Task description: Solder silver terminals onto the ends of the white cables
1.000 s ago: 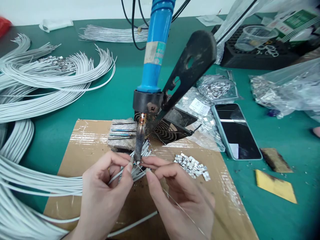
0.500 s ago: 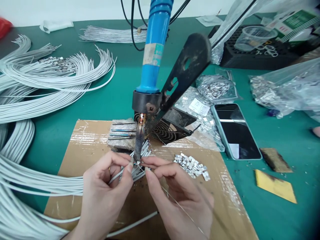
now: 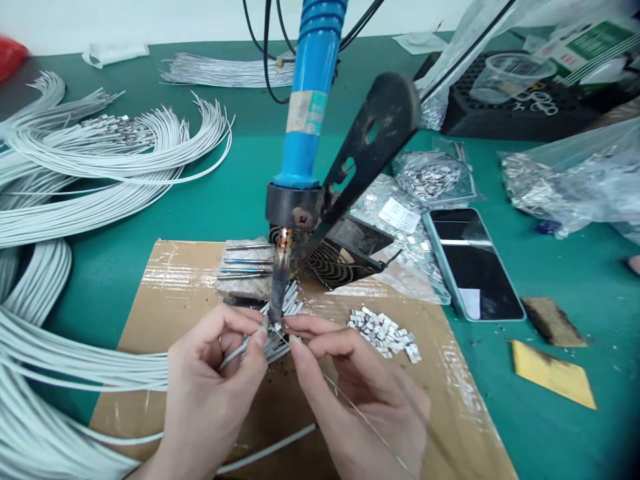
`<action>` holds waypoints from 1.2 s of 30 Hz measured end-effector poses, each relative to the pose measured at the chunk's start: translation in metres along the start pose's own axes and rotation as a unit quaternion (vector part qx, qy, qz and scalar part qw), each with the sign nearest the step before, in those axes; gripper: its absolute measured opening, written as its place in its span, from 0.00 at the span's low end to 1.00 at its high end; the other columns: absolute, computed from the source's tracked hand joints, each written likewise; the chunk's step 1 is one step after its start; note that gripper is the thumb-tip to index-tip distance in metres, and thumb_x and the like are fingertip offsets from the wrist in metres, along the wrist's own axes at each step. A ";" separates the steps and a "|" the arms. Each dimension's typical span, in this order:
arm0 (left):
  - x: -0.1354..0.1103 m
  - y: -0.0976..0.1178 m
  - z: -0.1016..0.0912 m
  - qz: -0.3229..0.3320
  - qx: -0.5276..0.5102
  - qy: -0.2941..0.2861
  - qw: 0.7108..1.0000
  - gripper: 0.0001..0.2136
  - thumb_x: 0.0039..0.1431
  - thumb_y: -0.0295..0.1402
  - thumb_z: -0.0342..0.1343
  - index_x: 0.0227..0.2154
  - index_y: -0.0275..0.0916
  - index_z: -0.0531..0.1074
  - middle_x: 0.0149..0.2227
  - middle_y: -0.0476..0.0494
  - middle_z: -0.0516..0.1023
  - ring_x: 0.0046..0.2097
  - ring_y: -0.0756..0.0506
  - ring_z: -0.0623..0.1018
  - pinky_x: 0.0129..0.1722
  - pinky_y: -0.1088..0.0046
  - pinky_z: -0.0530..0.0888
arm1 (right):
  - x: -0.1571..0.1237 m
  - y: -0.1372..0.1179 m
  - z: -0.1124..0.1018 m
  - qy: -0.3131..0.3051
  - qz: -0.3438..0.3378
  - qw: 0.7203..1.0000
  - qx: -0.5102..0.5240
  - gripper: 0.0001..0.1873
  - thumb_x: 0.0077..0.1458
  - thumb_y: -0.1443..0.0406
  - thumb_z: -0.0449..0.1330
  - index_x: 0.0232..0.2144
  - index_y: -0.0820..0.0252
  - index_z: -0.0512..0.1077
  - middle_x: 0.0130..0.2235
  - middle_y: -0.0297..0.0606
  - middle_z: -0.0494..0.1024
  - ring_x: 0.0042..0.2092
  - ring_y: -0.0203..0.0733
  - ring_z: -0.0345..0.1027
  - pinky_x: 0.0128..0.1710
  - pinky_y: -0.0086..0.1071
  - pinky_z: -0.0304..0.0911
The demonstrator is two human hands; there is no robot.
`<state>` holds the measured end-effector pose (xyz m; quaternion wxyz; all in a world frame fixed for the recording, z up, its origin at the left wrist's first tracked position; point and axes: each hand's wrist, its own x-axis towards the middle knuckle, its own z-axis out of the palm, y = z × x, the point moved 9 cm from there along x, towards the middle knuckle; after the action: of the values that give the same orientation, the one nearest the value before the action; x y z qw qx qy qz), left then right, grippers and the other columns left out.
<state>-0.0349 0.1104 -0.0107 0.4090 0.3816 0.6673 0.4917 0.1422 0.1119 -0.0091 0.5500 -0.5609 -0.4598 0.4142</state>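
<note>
A blue-handled soldering iron point(image 3: 301, 150) is fixed in a black stand point(image 3: 373, 133), its dark tip pointing down between my hands. Just left of the tip, my left hand point(image 3: 213, 377) pinches the end of a white cable point(image 3: 231, 357); a small shiny piece shows at its fingertips, partly hidden. My right hand point(image 3: 357, 390), closed at thumb and forefinger, holds a thin solder wire point(image 3: 373, 427) whose end reaches the tip area. Whether the solder touches the tip is too small to tell. Beneath the tip lie more white cable ends point(image 3: 283, 347).
Small metal pieces point(image 3: 385, 331) are heaped on the cardboard point(image 3: 170, 287) to the right. White cable bundles point(image 3: 100, 200) fill the left side. A phone point(image 3: 477, 263), plastic bags point(image 3: 433, 175), a yellow sponge point(image 3: 553, 373) and a black tray point(image 3: 505, 120) occupy the right.
Both hands stay in nearly the same pose at the iron's tip. The whole view has shifted very slightly.
</note>
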 end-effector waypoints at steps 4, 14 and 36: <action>0.000 -0.001 0.001 -0.007 -0.004 0.000 1.000 0.05 0.54 0.26 0.65 0.24 0.41 0.79 0.31 0.49 0.84 0.26 0.51 0.79 0.25 0.81 0.74 | 0.000 0.001 0.000 0.000 0.002 1.000 -0.008 0.11 0.59 0.69 0.68 0.25 0.54 0.76 0.39 0.35 0.88 0.39 0.40 0.83 0.39 0.28 0.76; -0.001 0.000 0.001 -0.001 -0.013 -0.001 1.000 0.05 0.54 0.26 0.65 0.25 0.41 0.78 0.32 0.50 0.84 0.26 0.52 0.78 0.25 0.81 0.73 | 0.000 -0.001 0.001 -0.003 -0.015 1.000 0.000 0.11 0.59 0.70 0.68 0.26 0.53 0.77 0.39 0.32 0.87 0.40 0.38 0.82 0.44 0.28 0.74; 0.000 0.000 -0.001 0.008 0.020 -0.011 1.000 0.05 0.54 0.28 0.65 0.25 0.41 0.78 0.32 0.52 0.84 0.26 0.54 0.78 0.25 0.83 0.73 | -0.001 -0.004 -0.001 0.003 -0.080 0.996 -0.024 0.10 0.59 0.71 0.69 0.28 0.52 0.78 0.38 0.28 0.87 0.38 0.34 0.83 0.41 0.24 0.74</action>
<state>-0.0354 0.1100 -0.0101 0.4044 0.4004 0.6695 0.4774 0.1425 0.1109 -0.0051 0.5690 -0.5366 -0.5116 0.3559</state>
